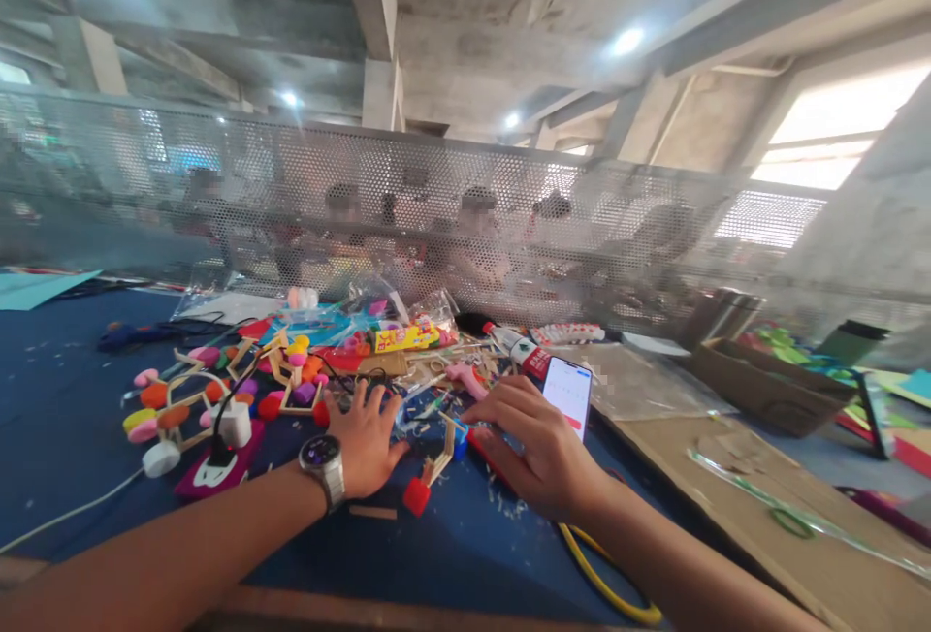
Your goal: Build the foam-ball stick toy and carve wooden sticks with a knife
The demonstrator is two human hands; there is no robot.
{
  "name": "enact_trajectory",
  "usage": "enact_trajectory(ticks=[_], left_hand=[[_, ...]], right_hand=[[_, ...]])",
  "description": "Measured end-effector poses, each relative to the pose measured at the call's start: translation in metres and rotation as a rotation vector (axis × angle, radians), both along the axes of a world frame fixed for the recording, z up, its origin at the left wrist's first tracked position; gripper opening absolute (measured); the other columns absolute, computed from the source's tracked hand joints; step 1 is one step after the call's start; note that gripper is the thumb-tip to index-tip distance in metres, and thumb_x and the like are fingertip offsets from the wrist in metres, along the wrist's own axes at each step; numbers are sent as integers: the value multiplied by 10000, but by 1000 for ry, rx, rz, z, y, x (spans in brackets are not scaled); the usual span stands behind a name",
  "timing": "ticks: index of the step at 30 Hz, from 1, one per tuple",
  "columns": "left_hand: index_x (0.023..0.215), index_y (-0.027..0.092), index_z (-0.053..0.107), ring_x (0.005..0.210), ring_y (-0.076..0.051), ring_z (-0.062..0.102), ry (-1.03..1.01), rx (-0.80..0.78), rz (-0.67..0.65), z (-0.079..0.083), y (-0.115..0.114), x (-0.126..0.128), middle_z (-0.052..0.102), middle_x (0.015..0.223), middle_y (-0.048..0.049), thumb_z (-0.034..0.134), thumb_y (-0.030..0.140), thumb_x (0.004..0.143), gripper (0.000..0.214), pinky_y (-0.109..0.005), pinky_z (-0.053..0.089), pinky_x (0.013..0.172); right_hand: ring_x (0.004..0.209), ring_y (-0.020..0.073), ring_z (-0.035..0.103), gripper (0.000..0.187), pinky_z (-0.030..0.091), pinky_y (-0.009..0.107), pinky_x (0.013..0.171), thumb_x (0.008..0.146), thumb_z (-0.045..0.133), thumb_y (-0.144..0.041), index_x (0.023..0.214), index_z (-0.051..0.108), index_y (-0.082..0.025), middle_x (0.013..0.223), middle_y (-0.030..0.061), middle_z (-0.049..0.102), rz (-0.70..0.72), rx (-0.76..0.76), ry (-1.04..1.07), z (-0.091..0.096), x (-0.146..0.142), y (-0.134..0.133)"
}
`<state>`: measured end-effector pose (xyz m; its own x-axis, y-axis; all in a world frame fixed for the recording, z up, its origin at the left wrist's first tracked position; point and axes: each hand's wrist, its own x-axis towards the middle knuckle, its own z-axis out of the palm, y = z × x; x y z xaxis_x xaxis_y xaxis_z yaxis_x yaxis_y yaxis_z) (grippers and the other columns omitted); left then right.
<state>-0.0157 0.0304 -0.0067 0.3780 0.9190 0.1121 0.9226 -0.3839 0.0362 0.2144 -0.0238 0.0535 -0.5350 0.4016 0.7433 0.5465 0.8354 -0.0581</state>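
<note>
At right, cardboard box (763, 390), green items (789, 346) apparently inside; left hand (364, 440) spread near stick frame (440, 462); right hand (534, 443) curled, grip unclear.

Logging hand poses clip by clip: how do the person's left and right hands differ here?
The left hand is spread, fingers pointing mostly forward; the right hand is bent, fingers pointing left. The left wrist wears a watch; the right wrist shows none. In this view the right hand appears next to the lit phone, the left hand farther from it. Both are bare, over the blue table.
</note>
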Motion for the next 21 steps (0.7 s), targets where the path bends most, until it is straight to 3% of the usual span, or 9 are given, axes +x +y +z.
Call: enact_trajectory(ticks=[8, 17, 21], left_hand=[[1572, 203, 446, 1551, -437, 312, -48, -39, 62, 19, -17, 1, 468, 1619, -176, 550, 376, 1005, 602, -820, 291, 1150], [1591, 191, 423, 1558, -441, 297, -25, 17, 61, 9, -22, -3, 447, 1639, -165, 574, 367, 997, 637, -797, 274, 1176], [1576, 187, 455, 1528, -459, 344, -11, 115, 67, 4, -23, -5, 483, 1610, -177, 610, 380, 979, 646, -726, 345, 1167]], right_hand=[[733, 193, 634, 133, 505, 379, 745, 1028, 529, -169, 1041, 652, -217, 812, 33, 688, -14, -4, 43, -14, 8, -3], [727, 182, 643, 140, 498, 361, 737, 1035, 524, -163, 1016, 649, -221, 810, 23, 707, 4, 6, 68, -17, 1, -4], [727, 182, 640, 145, 503, 374, 771, 1034, 525, -162, 1018, 659, -215, 818, 26, 714, 10, -1, 71, -18, 0, -5]])
